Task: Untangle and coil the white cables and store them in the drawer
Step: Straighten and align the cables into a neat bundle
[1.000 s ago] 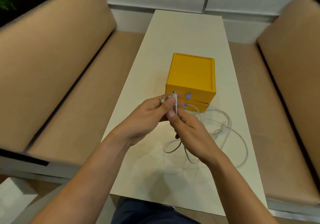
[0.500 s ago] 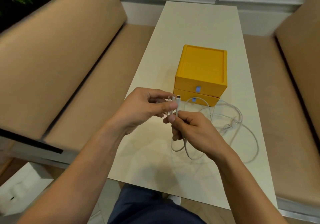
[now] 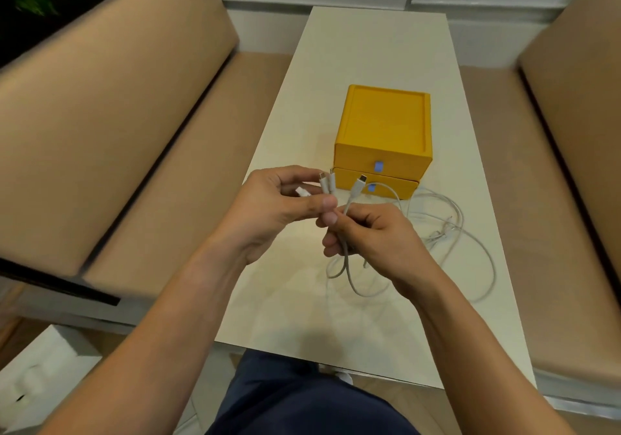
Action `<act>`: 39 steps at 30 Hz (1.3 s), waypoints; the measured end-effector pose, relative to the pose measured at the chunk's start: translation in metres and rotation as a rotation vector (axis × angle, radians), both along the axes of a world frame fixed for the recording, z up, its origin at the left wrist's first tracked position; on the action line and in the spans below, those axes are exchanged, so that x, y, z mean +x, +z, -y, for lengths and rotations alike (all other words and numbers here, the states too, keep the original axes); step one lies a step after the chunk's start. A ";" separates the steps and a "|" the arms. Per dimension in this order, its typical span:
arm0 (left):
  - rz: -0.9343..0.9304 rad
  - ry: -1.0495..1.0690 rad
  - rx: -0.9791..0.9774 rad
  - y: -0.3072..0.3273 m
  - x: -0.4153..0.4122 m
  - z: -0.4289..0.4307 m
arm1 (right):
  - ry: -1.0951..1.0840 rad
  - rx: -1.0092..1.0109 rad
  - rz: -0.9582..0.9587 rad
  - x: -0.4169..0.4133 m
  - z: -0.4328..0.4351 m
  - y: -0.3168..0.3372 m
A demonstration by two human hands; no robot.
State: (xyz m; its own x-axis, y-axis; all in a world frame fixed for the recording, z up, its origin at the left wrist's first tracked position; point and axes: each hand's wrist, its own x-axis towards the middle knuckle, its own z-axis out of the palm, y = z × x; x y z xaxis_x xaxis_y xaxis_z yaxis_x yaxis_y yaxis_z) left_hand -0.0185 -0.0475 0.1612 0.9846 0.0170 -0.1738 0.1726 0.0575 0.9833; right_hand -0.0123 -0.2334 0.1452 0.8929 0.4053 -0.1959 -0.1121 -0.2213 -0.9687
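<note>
White cables lie in a loose tangle on the cream table, to the right of my hands and in front of a yellow box with two shut drawers, each with a small blue pull. My left hand pinches two plug ends that point up, and a third white end shows under its fingers. My right hand grips another cable just below its plug, which tilts up to the right. Loops hang down from both hands onto the table.
Tan padded benches run along both long sides of the narrow table. A white wall stands at the far end. A white block sits on the floor at the lower left. My dark trousers show below the near table edge.
The plug in my right hand has come apart from the two in my left hand and now leans to the right. The camera view has shifted slightly.
</note>
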 end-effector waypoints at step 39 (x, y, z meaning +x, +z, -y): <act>0.187 0.126 0.082 0.014 0.001 0.012 | 0.024 0.012 0.149 0.001 -0.009 0.010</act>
